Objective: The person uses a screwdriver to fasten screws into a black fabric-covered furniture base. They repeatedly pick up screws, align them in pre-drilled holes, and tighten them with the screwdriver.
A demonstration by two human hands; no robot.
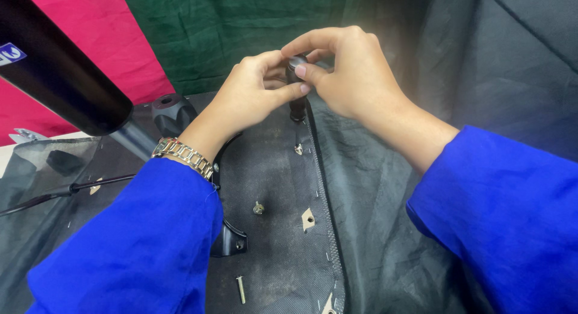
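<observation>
Tube [57, 67], black and thick, is crossing the upper left corner, with a black knob [173, 112] just beside its lower end. Cable [66, 190] is running in from the left edge beneath it. Left hand [256, 88], a metal watch [183, 154] on its wrist, is pinching a small dark cap [296, 64] from the left; the right hand [346, 70] is closing over the same cap from above and from the right. Both grips are clenched on it, fingertips meeting. Cap is sitting atop a short dark post [297, 106] standing on a black fabric panel [277, 187]. Judging by its size, the cap is handling as light, hard and rather slippery; holding it by its sides between thumb and forefinger looks soundest. Below, a bolt [258, 208] is standing in the panel, a loose screw [241, 289] is lying near the bottom edge, and a black bracket [229, 239] is resting beside the left sleeve [138, 248].
</observation>
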